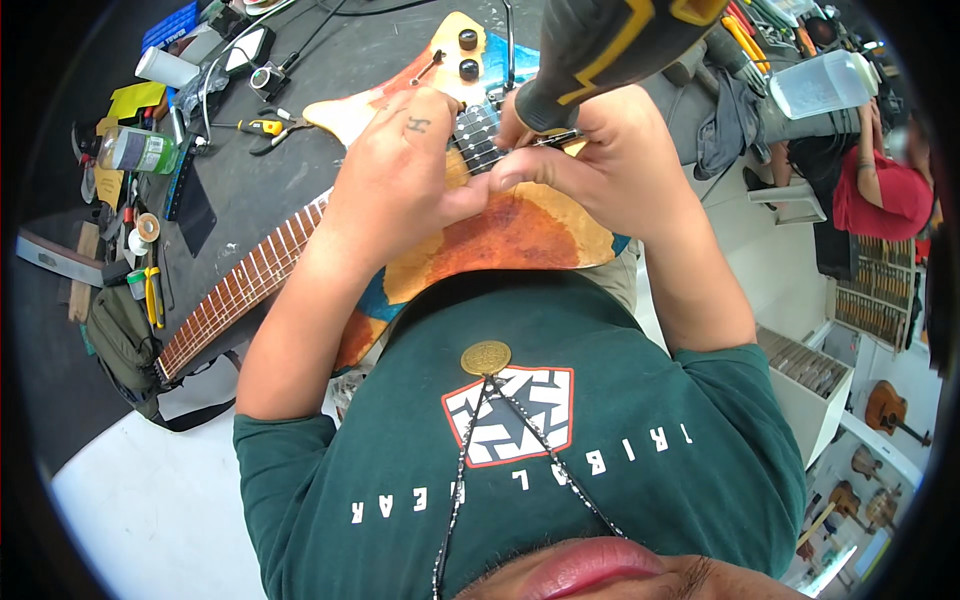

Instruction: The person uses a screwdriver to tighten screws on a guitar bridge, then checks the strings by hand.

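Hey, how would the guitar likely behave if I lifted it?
The guitar looks wooden, so it is probably stiff. Its long neck may swing wide, and could catch the bag beside its far end.

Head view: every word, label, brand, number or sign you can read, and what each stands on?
I won't copy wording or brands, so by place:
Green shirt: large white letters, upside down, readable; above them a red-edged emblem.
Left hand: small dark letter-like mark on the back.
Round medallion: fine markings, too small to read.
Green-and-clear jar: label too small to read.
Blue object, upper left: small pale lettering, not surely readable.
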### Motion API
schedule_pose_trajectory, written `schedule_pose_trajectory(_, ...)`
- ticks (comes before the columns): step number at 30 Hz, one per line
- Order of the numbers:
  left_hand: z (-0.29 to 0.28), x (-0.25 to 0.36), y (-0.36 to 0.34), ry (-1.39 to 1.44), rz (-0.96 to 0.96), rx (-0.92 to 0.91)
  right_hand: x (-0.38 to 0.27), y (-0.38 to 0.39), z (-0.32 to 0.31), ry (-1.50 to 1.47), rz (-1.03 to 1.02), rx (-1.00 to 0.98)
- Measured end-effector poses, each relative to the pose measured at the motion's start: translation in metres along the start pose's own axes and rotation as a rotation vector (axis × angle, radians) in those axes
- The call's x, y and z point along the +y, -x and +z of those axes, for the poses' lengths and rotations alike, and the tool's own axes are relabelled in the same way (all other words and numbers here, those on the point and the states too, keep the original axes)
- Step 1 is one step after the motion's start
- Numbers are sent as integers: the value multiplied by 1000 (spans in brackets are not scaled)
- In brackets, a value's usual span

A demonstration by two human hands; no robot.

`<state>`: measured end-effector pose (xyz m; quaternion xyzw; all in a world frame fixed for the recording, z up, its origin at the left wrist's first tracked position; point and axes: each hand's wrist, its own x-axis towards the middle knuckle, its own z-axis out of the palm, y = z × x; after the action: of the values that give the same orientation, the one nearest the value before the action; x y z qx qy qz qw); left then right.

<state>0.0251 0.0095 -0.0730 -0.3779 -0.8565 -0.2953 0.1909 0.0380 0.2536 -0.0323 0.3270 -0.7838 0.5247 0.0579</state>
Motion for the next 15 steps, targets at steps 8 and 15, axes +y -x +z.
schedule_pose_trajectory(8,-3,2,2,-25,-46,-47,3,1,-3,-74,-33,9)
schedule_pose_trajectory(15,-5,3,1,-17,-33,-37,1,1,1,45,-84,13)
